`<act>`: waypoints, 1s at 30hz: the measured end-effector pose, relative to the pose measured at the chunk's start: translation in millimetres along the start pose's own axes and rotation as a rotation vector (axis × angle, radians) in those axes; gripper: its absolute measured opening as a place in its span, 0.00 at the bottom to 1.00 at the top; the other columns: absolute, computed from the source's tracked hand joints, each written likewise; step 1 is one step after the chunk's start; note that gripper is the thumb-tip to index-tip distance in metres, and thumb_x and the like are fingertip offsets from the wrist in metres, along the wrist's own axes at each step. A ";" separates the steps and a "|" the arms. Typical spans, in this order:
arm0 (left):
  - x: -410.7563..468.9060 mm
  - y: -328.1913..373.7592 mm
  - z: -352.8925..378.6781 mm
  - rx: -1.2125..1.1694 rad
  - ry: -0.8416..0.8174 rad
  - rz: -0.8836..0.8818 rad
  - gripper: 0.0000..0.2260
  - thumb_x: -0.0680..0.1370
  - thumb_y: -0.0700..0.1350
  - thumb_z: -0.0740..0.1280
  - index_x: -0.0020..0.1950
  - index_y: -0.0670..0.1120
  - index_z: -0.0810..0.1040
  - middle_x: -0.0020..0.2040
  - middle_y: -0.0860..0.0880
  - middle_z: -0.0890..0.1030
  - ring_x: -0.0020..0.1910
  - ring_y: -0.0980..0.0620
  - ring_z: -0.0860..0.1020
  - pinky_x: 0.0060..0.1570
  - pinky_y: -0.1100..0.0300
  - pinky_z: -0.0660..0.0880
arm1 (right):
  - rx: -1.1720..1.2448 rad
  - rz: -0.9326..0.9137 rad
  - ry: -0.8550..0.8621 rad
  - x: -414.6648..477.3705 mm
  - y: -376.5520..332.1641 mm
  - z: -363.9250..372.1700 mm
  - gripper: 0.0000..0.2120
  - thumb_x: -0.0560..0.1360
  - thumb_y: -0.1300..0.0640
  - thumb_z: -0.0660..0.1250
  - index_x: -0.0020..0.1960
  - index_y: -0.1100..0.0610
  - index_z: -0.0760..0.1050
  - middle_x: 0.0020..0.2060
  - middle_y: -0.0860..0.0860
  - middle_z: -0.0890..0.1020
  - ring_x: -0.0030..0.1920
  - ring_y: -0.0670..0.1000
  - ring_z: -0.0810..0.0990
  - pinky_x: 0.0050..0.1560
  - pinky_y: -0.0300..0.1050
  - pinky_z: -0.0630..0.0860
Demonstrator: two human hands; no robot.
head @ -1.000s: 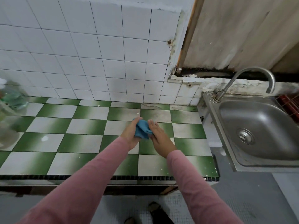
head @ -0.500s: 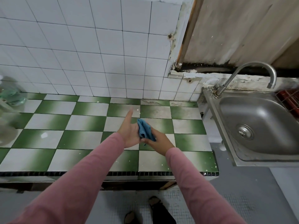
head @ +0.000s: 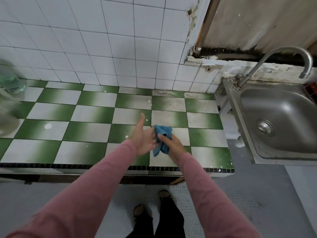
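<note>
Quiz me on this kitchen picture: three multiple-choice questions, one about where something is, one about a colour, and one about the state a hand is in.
1. Where is the stainless steel sink relative to the green-and-white checkered tile counter?
A. left of it
B. right of it
C. on top of it

2. What colour is the small crumpled cloth?
A. red
B. blue
C. yellow

3. How is the left hand?
A. open, thumb stretched out
B. clenched in a fist
C. hidden out of view

Answers:
1 B: the sink sits past the counter's right end.
2 B: the cloth gripped by the right hand is plainly blue.
3 A: its palm shows and the thumb points away from it.
</note>
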State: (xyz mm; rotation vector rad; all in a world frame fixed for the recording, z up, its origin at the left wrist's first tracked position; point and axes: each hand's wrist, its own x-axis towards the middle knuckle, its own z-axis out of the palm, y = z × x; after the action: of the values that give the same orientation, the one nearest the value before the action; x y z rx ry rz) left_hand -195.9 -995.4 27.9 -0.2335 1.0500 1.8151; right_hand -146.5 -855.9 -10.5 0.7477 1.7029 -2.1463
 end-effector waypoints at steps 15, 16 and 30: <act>-9.2 -41.1 -98.7 0.937 0.878 0.164 0.22 0.84 0.37 0.45 0.79 0.42 0.53 0.81 0.45 0.42 0.79 0.42 0.39 0.76 0.40 0.46 | -1.452 -0.082 -0.021 34.4 43.8 -19.2 0.31 0.85 0.48 0.51 0.82 0.56 0.41 0.81 0.54 0.44 0.80 0.57 0.42 0.79 0.56 0.46; -8.6 -42.9 -106.6 0.944 0.906 0.183 0.22 0.84 0.38 0.45 0.79 0.42 0.54 0.81 0.45 0.42 0.79 0.42 0.39 0.76 0.39 0.45 | -1.537 -0.148 0.009 36.7 43.7 -21.6 0.30 0.85 0.51 0.50 0.82 0.56 0.40 0.81 0.54 0.44 0.80 0.58 0.41 0.79 0.56 0.45; -12.8 -30.9 -130.9 1.218 0.891 0.173 0.24 0.85 0.54 0.44 0.81 0.51 0.50 0.81 0.51 0.42 0.79 0.49 0.40 0.77 0.45 0.40 | -1.595 -0.055 -0.021 69.1 71.3 1.9 0.43 0.81 0.64 0.62 0.80 0.44 0.34 0.80 0.50 0.35 0.79 0.64 0.41 0.79 0.57 0.51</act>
State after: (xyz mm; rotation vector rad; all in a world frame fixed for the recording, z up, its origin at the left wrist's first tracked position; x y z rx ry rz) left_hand -201.3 -1096.8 -61.3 -0.1864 2.6420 0.8590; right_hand -165.5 -869.9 -106.9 0.1409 2.5584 -0.2786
